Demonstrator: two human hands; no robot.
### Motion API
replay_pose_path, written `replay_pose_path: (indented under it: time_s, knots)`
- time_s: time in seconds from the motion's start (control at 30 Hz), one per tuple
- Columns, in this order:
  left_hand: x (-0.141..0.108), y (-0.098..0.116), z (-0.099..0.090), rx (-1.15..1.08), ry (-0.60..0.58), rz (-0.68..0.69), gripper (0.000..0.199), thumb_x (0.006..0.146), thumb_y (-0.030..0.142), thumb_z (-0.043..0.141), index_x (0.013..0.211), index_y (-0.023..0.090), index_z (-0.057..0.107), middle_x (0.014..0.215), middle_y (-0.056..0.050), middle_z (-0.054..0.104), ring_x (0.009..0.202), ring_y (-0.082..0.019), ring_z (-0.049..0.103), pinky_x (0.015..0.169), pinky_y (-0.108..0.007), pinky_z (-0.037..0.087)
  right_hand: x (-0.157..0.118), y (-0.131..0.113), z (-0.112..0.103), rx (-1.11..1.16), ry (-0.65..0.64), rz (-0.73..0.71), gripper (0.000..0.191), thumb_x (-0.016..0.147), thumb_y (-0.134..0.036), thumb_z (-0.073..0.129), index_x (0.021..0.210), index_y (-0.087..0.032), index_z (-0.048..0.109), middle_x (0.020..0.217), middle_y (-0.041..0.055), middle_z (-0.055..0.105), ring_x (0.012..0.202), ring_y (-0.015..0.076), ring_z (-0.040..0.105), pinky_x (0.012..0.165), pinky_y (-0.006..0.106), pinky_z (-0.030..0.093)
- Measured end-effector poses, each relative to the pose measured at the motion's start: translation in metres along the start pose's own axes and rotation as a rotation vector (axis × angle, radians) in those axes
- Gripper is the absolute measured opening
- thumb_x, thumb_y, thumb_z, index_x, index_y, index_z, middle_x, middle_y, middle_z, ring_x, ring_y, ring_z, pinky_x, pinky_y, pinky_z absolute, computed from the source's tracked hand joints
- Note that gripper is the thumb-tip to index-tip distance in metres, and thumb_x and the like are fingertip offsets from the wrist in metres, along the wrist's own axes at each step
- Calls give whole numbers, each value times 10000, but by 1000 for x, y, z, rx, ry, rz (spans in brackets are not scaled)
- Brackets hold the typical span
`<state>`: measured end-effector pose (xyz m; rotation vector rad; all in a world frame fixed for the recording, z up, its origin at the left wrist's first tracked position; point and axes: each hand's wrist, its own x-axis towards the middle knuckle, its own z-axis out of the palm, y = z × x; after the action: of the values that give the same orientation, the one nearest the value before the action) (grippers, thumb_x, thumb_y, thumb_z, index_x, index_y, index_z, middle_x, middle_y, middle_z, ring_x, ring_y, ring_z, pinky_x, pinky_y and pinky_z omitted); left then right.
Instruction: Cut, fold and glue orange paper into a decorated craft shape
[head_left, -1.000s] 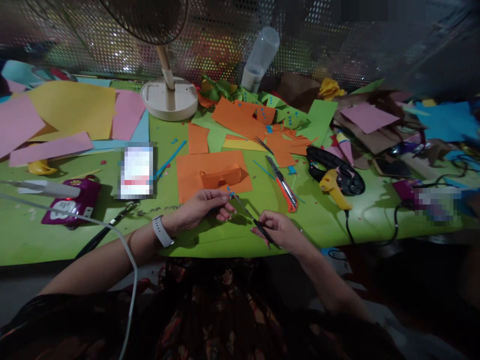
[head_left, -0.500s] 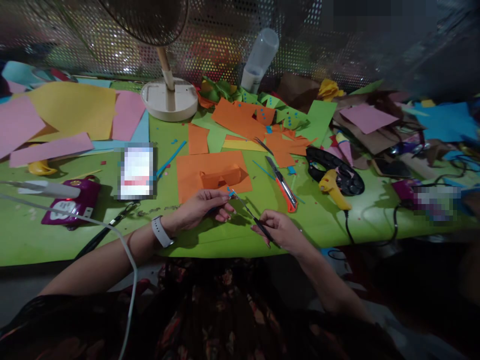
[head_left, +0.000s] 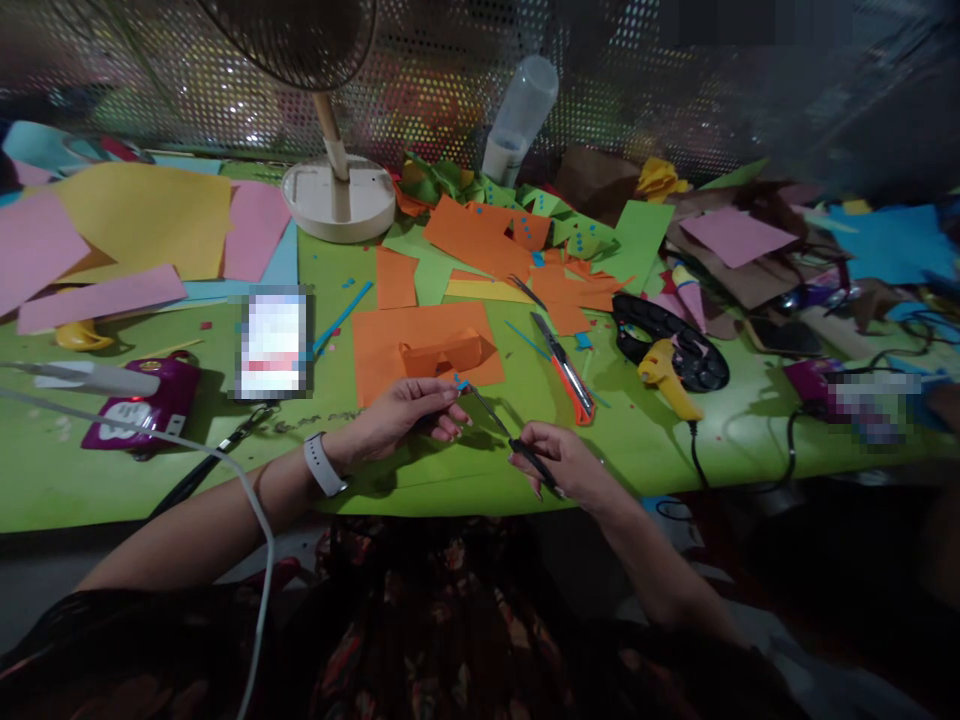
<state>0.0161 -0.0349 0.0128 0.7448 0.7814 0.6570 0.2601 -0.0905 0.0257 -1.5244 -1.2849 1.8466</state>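
My left hand (head_left: pixel 411 410), with a pale watch on its wrist, pinches a tiny blue piece of paper (head_left: pixel 461 382) between thumb and finger. Dark-handled scissors (head_left: pixel 493 411) are in my right hand (head_left: pixel 564 460), their tips up against the blue paper. Just beyond my left hand lies a folded orange paper shape (head_left: pixel 446 353) on an orange sheet (head_left: pixel 375 330). An orange utility knife (head_left: pixel 566 372) rests to the right, its blade out. Thin blue paper strips (head_left: pixel 345 315) lie left of the orange sheet.
A fan base (head_left: pixel 339 205) stands at the back, a clear bottle (head_left: pixel 525 105) leaning near it. On the right are a yellow glue gun (head_left: pixel 671 380) and a black tray (head_left: pixel 705 362). A phone (head_left: pixel 274 340) and a purple box (head_left: pixel 142 410) lie left. A white cable crosses my left arm.
The scissors have turned slightly in my right hand, which has shifted a little. My left hand stays almost in place with the blue paper.
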Motion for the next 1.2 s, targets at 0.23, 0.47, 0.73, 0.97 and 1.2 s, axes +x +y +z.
replay_pose_path:
  time_s: [0.23,0.47,0.73,0.97,1.2]
  knots:
    - [0,0,0,3,-24,1,128,884,245,711,883,118,701,800,-66,754,583,-82,660,594,-193,544,3,5,0,18,-14,-2,564,573,-600,860,686,-228,453,509,-101,473,422,69,435,432,221,359]
    - [0,1,0,-12,-23,-12,138,867,241,732,870,106,705,783,-75,751,568,-85,656,568,-182,542,3,6,1,33,-8,-10,566,572,-597,869,691,-226,457,497,-106,483,416,65,431,434,219,367]
    - [1,0,-1,-23,-30,-20,128,869,239,727,877,112,711,789,-77,753,573,-87,657,573,-185,542,3,6,1,23,-1,7,570,562,-604,869,690,-225,462,475,-103,503,400,67,433,422,215,343]
    - [0,0,-2,-22,-22,-42,126,881,241,714,900,116,718,795,-75,751,587,-89,650,577,-195,538,2,5,2,6,23,3,569,571,-624,852,684,-232,455,489,-96,502,407,69,422,427,227,350]
    - [1,1,-2,-24,-24,-38,127,881,242,720,872,115,721,784,-64,747,567,-79,651,559,-173,538,2,4,2,27,39,-3,558,573,-600,863,681,-231,460,494,-96,495,415,65,405,430,230,370]
